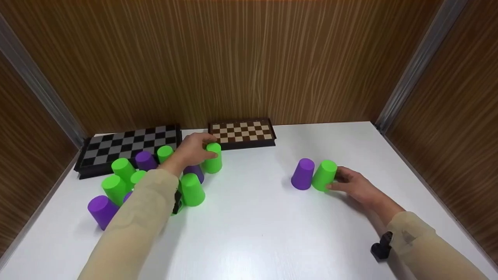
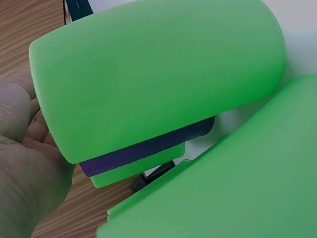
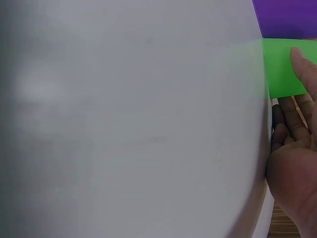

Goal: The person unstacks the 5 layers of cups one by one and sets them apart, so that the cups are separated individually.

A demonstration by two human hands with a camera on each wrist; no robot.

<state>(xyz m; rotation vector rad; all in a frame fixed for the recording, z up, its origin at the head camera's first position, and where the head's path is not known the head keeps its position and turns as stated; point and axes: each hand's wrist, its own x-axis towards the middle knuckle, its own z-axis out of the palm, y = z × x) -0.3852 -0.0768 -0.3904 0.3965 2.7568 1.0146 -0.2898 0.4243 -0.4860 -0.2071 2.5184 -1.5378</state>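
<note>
My left hand (image 1: 195, 149) holds the top of an upside-down green cup (image 1: 213, 161), thumb in front and fingers behind. In the left wrist view, large green cups hide the fingertips of that hand (image 2: 29, 148). On the right, my right hand (image 1: 356, 187) holds another upside-down green cup (image 1: 324, 177) from its right side. The right wrist view shows the thumb (image 3: 303, 69) lying along this cup. Close beside it, on its left, stands an upside-down purple cup (image 1: 303, 175).
Several upside-down green and purple cups, including a purple one (image 1: 102, 210) and a green one (image 1: 192, 190), cluster around my left forearm. Behind them lies a black-and-grey checkered board (image 1: 130, 144); a brown checkered board (image 1: 242, 133) sits at the back wall (image 1: 249, 62).
</note>
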